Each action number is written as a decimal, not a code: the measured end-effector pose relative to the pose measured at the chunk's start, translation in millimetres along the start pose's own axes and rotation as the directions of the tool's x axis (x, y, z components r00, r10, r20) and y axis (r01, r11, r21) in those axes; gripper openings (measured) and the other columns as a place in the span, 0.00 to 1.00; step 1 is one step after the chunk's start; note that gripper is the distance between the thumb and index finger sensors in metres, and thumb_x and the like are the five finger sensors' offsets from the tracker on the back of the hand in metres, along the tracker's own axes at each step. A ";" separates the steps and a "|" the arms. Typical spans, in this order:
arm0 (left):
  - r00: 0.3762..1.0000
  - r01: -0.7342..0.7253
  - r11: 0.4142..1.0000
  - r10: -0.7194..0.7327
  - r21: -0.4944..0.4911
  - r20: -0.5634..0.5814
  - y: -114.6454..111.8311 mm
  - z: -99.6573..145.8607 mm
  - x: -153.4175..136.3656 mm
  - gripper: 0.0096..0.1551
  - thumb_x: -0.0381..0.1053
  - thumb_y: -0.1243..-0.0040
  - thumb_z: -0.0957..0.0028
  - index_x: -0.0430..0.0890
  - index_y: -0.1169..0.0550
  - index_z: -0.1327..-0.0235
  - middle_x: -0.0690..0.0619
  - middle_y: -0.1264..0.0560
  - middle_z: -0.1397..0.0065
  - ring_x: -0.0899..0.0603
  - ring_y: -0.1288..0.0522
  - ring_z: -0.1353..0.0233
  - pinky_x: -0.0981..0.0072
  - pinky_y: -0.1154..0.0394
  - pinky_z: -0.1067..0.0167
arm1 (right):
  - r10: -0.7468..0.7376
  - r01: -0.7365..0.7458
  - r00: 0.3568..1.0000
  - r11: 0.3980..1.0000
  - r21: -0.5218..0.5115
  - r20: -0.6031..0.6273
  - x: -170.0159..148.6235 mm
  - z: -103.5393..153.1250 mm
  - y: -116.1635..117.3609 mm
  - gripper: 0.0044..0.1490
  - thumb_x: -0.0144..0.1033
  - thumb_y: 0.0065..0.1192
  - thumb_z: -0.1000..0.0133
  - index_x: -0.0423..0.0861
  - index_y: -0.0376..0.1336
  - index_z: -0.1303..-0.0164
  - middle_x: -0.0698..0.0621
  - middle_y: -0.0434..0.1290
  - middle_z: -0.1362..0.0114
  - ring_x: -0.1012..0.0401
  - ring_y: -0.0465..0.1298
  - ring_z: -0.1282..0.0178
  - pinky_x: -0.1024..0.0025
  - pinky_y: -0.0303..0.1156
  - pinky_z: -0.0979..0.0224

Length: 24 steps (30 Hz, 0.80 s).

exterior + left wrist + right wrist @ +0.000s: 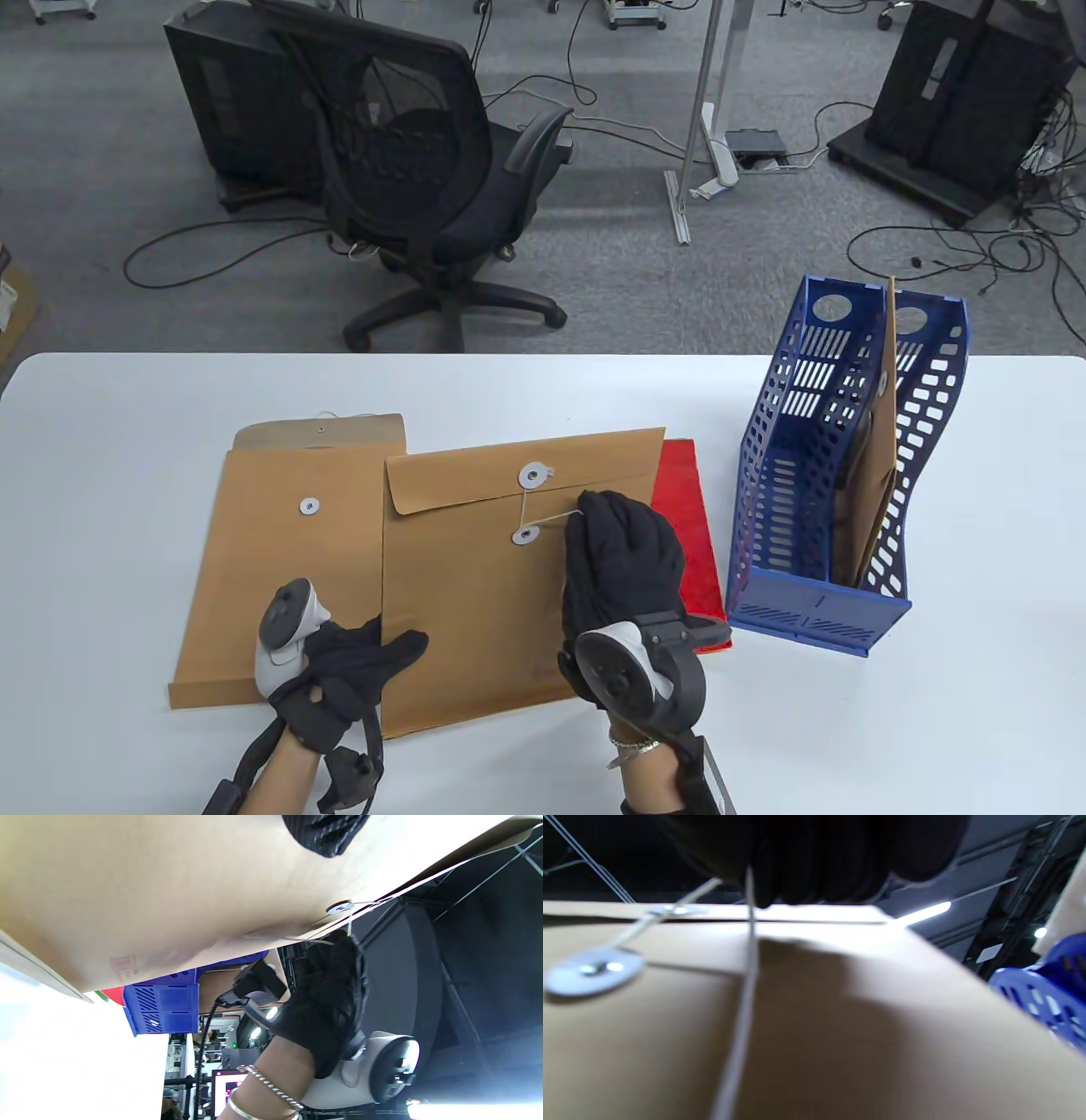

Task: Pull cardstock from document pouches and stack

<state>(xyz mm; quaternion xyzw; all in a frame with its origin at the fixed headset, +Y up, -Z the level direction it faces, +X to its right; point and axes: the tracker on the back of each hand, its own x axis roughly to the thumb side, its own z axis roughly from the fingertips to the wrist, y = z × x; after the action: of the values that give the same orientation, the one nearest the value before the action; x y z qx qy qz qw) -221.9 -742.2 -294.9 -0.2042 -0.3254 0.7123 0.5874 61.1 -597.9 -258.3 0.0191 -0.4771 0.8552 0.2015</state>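
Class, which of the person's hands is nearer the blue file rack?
Right. The right hand pinches the string beside the blue file rack; the left hand rests farther away.

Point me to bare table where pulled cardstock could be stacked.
Free: the table left of the open pouch, the strip behind both pouches, and the front right corner beside the file rack. Crowded: centre, where the tied pouch overlaps red cardstock.

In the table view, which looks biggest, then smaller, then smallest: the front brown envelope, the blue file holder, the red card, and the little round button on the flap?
1. Front brown envelope.
2. Blue file holder, though it stands upright, so comparing is rough.
3. Red card, mostly hidden under the envelope, so its real size is unsure.
4. Round button, by far the smallest.
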 end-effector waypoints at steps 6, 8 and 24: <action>0.988 -0.138 0.990 0.135 0.035 0.074 6.9 3.9 -2.6 0.31 0.53 0.49 0.39 0.68 0.41 0.23 0.48 0.30 0.19 0.41 0.27 0.24 0.50 0.27 0.34 | 0.032 -0.033 0.999 0.990 0.138 0.012 -3.8 6.6 22.2 0.23 0.37 0.61 0.43 0.36 0.74 0.49 0.40 0.76 0.43 0.46 0.74 0.42 0.49 0.71 0.39; 0.979 -0.188 0.979 0.180 0.077 0.096 7.9 5.1 -4.1 0.31 0.53 0.49 0.39 0.68 0.41 0.23 0.48 0.30 0.19 0.41 0.27 0.24 0.50 0.27 0.34 | 0.035 -0.049 0.997 0.976 0.213 0.070 5.4 10.9 31.3 0.23 0.36 0.62 0.44 0.36 0.74 0.49 0.40 0.76 0.43 0.45 0.74 0.42 0.49 0.71 0.39; 0.996 -0.083 0.981 0.085 0.177 -0.007 16.4 9.5 -13.1 0.30 0.55 0.50 0.38 0.68 0.41 0.23 0.50 0.31 0.20 0.44 0.27 0.24 0.53 0.27 0.32 | -0.136 -0.153 0.928 0.710 0.688 0.347 51.4 34.4 56.0 0.25 0.45 0.56 0.40 0.42 0.75 0.47 0.46 0.76 0.37 0.46 0.74 0.34 0.45 0.68 0.29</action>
<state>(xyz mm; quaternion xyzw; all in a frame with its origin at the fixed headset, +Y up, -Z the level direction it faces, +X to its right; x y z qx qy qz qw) -236.9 -758.6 -300.9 -0.1702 -0.2479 0.7610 0.5749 -11.9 -635.4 -273.3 0.2542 -0.1441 0.9530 0.0807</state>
